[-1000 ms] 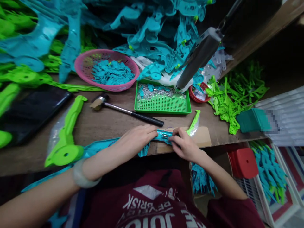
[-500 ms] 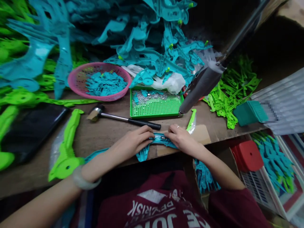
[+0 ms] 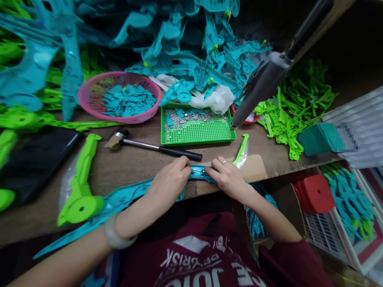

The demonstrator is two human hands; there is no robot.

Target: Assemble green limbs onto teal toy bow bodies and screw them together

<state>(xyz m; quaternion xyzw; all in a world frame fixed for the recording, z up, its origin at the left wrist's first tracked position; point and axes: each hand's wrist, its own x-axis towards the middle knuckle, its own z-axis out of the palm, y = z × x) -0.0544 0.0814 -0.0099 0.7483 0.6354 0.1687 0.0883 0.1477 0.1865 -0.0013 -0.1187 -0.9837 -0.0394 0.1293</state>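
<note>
A long turquoise plastic half-shell point(image 3: 127, 196) lies along the table's front edge, its pointed end passing under my left forearm. A thin dark wire runs inside it. My left hand point(image 3: 173, 175) is closed at the shell's middle, fingertips gripping its edge. My right hand point(image 3: 227, 177), with a ring on one finger, is closed on the shell's other end. Its fingertips press by a small shiny metal part point(image 3: 204, 171) in the shell's hollow; their exact hold on it is hidden. Beneath the shell is a flat piece of cardboard point(image 3: 254, 167).
A hammer point(image 3: 155, 147) lies behind my hands. Beyond are a green tray point(image 3: 197, 137) of small metal parts and a pink basket point(image 3: 119, 118) of turquoise pieces. A grey hanging tool point(image 3: 260, 89) points down at the tray. Green blade-shaped parts point(image 3: 82, 179) flank the work.
My left hand has rolled over, fingers more curled, and the shell's long pointed end now shows more under my forearm. My right fingertips have moved over the metal part. The view shifted slightly.
</note>
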